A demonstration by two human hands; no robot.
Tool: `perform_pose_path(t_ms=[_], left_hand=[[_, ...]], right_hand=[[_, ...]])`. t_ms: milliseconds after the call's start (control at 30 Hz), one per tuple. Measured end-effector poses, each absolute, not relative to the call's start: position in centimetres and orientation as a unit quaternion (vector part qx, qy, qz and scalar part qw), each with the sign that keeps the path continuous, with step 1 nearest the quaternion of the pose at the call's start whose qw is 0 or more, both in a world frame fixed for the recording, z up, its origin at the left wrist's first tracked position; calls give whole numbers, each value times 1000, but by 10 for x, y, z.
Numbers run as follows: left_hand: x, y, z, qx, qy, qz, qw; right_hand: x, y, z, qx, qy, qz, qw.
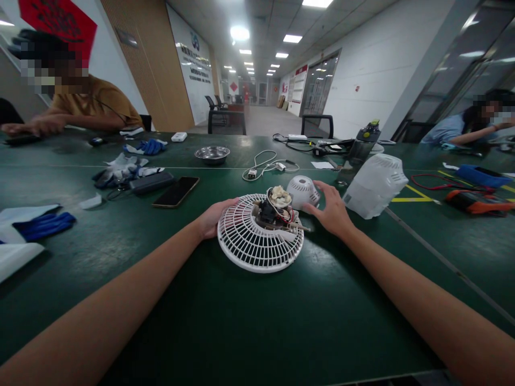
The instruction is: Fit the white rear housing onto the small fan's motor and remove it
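Note:
A round white fan grille [241,245] lies on the table in front of me, with an exposed motor [270,212] and loose wires on top of it. My left hand [214,219] is closed on the grille's left edge, its fingers partly hidden beneath the rim. Just behind the motor is a white vented motor cover [301,188]. My right hand [333,210] has thumb and fingers around the right side of this cover. To the right of that hand stands a larger white translucent plastic piece [372,187] with slots.
A phone [176,192], gloves [120,170] and a dark case [151,183] lie left. Further back are a metal bowl [212,154], a white cable [263,166] and a bottle [359,153]. An orange multimeter [477,201] lies right. Two people sit across the table.

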State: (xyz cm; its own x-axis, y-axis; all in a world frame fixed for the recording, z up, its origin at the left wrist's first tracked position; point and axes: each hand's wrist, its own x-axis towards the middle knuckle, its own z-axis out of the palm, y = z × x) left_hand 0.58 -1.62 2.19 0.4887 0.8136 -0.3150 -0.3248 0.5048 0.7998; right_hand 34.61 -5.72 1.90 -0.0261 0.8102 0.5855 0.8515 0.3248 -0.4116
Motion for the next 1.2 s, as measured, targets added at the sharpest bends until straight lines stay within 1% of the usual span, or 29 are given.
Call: perform_pose_path(t_ms=[167,200,267,333,400,467,533,600,700,800,867,1000,1067,1100,1200], left_hand=[[8,-15,20,352,375,371,773],[9,-14,20,354,377,375,769],[10,-14,19,365,373,385,761],[10,-13,18,389,356,393,753],[10,-11,16,414,341,403,742],[9,-9,13,421,350,425,721],[9,-8,11,415,373,449,698],[9,-8,10,417,387,458,683],[8,-9,9,448,395,450,663],[6,-9,7,513,405,442,615],[3,-8,6,585,403,440,549],[-3,-9,9,746,374,432,341],[-3,-14,14,797,349,416,263],[-2,-17,17,813,335,408,245],[1,-26,24,836,301,385,251]], right_hand=[[354,-45,10,-632,-667,102,381],[353,-44,10,-641,-644,123,399],[349,-45,13,-641,-568,197,477],[341,-49,19,-597,-472,335,555],[331,-56,25,-518,-408,470,587],[319,-66,30,-446,-404,529,598],[308,-76,33,-403,-437,512,621],[298,-85,34,-390,-498,467,617],[289,-96,33,-403,-604,397,562],[287,-101,33,-418,-681,307,517],[287,-103,34,-425,-723,239,490],[288,-103,40,-403,-800,124,426],[289,-103,42,-396,-817,90,409],[289,-103,43,-394,-819,83,408],[291,-102,42,-391,-819,86,411]])
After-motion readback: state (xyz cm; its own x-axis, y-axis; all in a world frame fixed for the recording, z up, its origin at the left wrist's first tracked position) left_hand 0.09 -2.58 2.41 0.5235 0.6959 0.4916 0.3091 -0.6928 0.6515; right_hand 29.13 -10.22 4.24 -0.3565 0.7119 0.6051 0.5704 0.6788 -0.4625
